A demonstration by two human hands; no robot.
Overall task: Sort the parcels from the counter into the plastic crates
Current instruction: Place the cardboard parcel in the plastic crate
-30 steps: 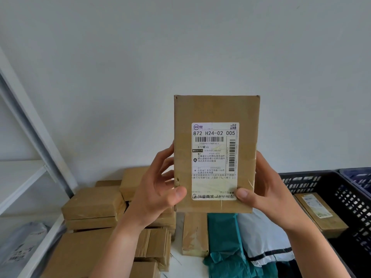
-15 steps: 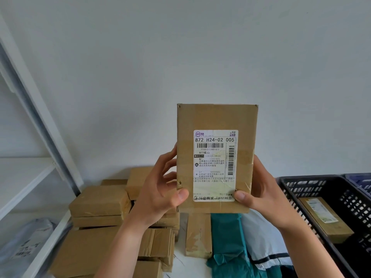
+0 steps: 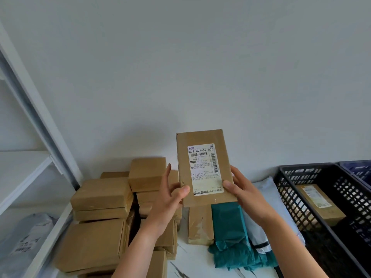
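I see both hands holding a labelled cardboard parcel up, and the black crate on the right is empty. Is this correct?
Not quite: the black crate is not empty. The head view shows a boxed parcel with a label lying inside it. The rest stands: the left hand and the right hand hold the labelled cardboard parcel up.

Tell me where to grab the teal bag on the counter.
Take the teal bag probably by its crumpled near end, pinching from above and the front. The loose folds there give purchase, while a taped box hugs its left side and a white mailer crowds its right.
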